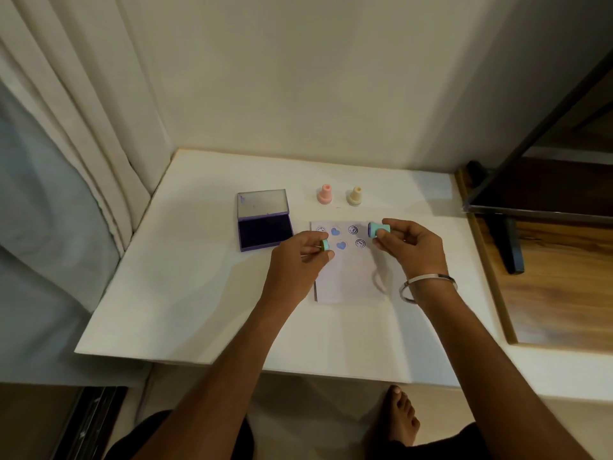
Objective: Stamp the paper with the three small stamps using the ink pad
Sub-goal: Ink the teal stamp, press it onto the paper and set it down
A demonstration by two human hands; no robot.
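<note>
The ink pad (pixel 264 220) sits open on the white bench (pixel 185 293), lid up, with dark purple ink inside. Next to it, the left hand (pixel 298 260) pinches a small teal cap (pixel 325 244) over the left edge of the paper (pixel 345 280). The paper lies flat and has six blue marks, circles and hearts. Behind it stand a pink stamp (pixel 324 194) and a cream stamp (pixel 355 195). The right hand (pixel 409 247) holds a teal stamp (pixel 378 229) lying sideways over the paper's right edge.

Left hand (pixel 300 257) pinching teal cap (pixel 325 244), right hand (pixel 409 245) holding teal stamp (pixel 378 229), over stamped paper (pixel 345 277)
</note>
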